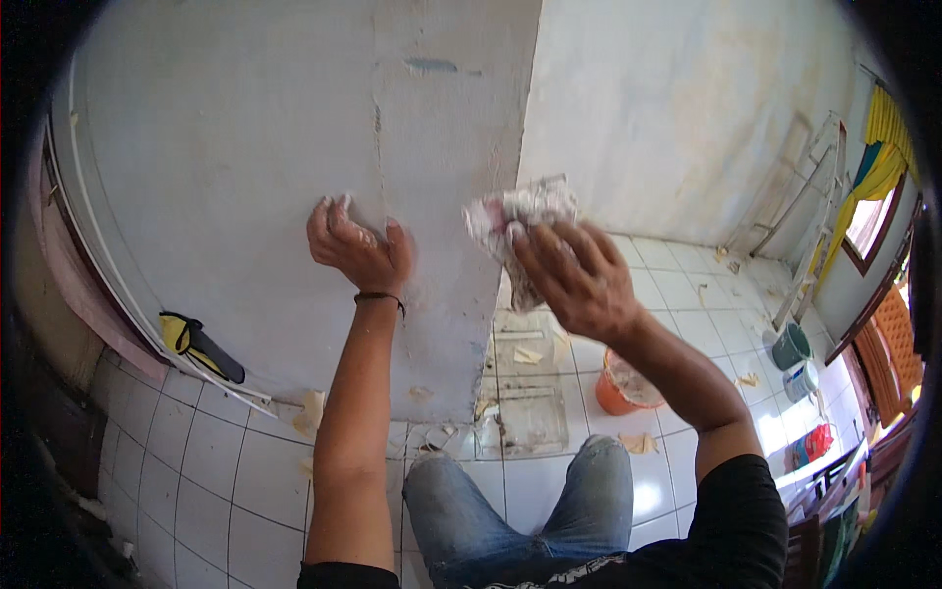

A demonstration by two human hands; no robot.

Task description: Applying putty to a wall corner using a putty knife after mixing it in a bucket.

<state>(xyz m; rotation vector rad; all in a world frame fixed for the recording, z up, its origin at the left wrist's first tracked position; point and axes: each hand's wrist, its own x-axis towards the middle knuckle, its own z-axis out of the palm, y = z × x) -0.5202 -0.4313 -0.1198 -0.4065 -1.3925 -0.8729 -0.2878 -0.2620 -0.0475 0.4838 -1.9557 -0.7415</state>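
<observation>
My right hand (579, 275) is closed on a crumpled, whitish rag (530, 201) with grey and pink marks, held up beside the wall's vertical corner edge. Its fingers press into the lower part of the rag. My left hand (358, 245) is raised in front of the grey wall (245, 147), fingers bent and thumb apart, with nothing seen in it. White residue coats its fingertips, and a dark band circles the wrist. Whether this hand touches the wall I cannot tell. A thin vertical crack and a small dark patch mark the wall above it.
An orange bucket (613, 393) with pale contents stands on the white tiles, right of my knees. Farther right are a stepladder (829, 206), a green bucket (790, 346) and a white bucket (800, 381). A black-and-yellow pouch (201, 346) is at left. Peeled scraps litter the floor.
</observation>
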